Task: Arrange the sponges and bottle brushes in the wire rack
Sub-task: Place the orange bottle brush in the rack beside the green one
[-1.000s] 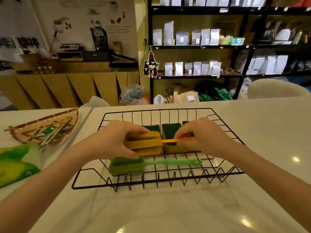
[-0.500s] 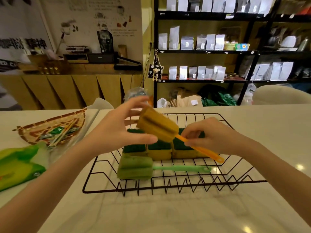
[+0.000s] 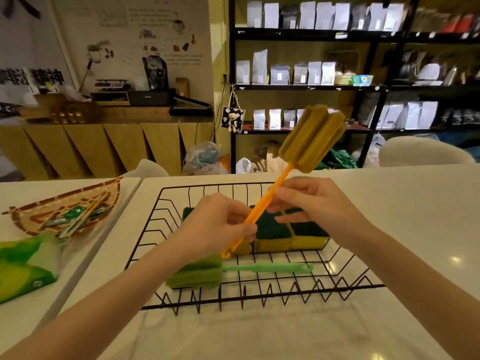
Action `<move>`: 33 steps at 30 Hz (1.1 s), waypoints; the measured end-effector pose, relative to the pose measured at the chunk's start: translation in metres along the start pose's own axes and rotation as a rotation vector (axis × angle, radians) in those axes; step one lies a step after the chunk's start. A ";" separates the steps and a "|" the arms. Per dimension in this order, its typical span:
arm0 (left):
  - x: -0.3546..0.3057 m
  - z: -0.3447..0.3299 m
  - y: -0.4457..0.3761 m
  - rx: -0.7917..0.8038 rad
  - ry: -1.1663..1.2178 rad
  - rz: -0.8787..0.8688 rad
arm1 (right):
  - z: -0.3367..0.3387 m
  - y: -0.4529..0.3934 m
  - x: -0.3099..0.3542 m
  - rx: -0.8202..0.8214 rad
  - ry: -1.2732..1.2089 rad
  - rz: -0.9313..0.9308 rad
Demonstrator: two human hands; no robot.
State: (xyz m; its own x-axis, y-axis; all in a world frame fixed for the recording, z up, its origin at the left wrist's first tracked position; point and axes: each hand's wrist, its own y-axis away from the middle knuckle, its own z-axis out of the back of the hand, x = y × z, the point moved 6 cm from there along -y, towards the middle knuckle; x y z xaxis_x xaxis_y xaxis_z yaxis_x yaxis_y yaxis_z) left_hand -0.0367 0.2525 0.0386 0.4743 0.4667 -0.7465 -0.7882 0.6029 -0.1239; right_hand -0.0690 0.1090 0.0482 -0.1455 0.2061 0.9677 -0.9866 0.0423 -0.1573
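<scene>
Orange brush (image 3: pixel 309 141) is pinched by its handle in both hands, left (image 3: pixel 218 224) and right (image 3: pixel 317 203), mid-frame above the rack (image 3: pixel 166 203); next, probably lay it beside the green brush (image 3: pixel 197 272).

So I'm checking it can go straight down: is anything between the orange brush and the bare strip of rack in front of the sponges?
Partly: the green bottle brush already lies along that strip of the wire rack, below the orange brush held in both hands.
</scene>
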 end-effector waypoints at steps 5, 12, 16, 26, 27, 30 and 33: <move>0.014 0.003 0.001 0.127 -0.372 0.026 | 0.013 0.027 0.028 0.161 0.397 0.162; 0.009 -0.012 0.013 0.366 -0.636 -0.055 | 0.036 0.027 -0.011 0.578 1.065 -0.125; 0.011 -0.019 0.017 0.418 -0.638 -0.057 | 0.033 0.029 -0.032 0.692 0.997 -0.164; 0.013 -0.051 0.014 0.567 -0.680 -0.041 | 0.032 0.025 -0.051 0.628 1.019 -0.148; 0.013 -0.057 0.012 0.575 -0.691 -0.045 | 0.032 0.025 -0.054 0.623 1.031 -0.149; 0.017 -0.068 0.006 0.598 -0.746 -0.032 | 0.032 0.028 -0.062 0.610 1.033 -0.174; 0.024 -0.075 0.001 0.617 -0.766 -0.038 | 0.030 0.029 -0.067 0.603 1.028 -0.176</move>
State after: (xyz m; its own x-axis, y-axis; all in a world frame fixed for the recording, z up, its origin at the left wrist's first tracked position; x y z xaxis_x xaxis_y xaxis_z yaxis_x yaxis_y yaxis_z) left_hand -0.0558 0.2160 -0.0282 0.7927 0.6020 -0.0961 -0.5277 0.7566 0.3863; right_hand -0.0899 0.0670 -0.0147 -0.1501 0.9375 0.3138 -0.9024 -0.2596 0.3439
